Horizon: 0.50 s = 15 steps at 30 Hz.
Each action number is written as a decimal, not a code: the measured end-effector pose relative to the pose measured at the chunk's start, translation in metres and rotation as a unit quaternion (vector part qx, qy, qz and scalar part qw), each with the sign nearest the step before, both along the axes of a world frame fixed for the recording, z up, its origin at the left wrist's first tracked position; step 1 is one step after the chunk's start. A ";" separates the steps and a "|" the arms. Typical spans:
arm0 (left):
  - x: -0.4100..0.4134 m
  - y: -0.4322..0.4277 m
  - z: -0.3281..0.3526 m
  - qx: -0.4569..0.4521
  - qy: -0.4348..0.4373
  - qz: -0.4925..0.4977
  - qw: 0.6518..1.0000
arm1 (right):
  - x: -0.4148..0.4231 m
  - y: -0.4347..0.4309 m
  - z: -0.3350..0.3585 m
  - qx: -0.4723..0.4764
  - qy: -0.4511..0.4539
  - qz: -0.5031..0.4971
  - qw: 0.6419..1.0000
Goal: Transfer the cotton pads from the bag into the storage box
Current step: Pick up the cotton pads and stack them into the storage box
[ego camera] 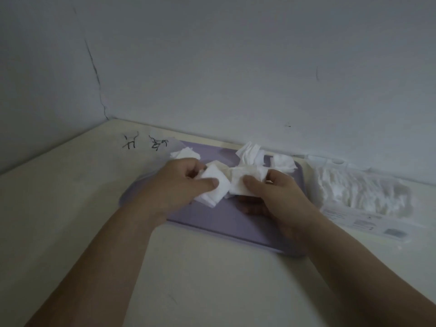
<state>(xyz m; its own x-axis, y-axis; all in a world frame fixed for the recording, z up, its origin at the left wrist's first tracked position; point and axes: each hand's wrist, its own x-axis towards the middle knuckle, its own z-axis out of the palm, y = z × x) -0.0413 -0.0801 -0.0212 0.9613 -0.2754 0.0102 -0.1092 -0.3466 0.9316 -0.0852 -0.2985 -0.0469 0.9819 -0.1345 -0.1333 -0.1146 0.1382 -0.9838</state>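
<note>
Over a purple tray [236, 223] on the table [70, 197], the left hand [186, 182] and right hand [273, 192] each close their grip on a small stack of cotton pads [217, 185], while the bag [363, 192], apparently part full, lies off to the right, nearest the right hand.
</note>
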 end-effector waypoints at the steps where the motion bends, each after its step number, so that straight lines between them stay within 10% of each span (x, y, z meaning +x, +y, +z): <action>1: -0.003 -0.002 0.007 -0.089 0.032 -0.015 0.995 | 0.000 0.000 0.000 -0.001 -0.001 0.004 1.000; 5: -0.014 -0.022 0.010 -0.278 0.070 -0.026 0.958 | -0.004 0.003 0.005 0.003 -0.010 0.047 0.999; 15: -0.016 -0.035 -0.010 -0.227 -0.014 0.018 0.974 | -0.015 0.008 0.018 0.016 -0.012 0.110 0.994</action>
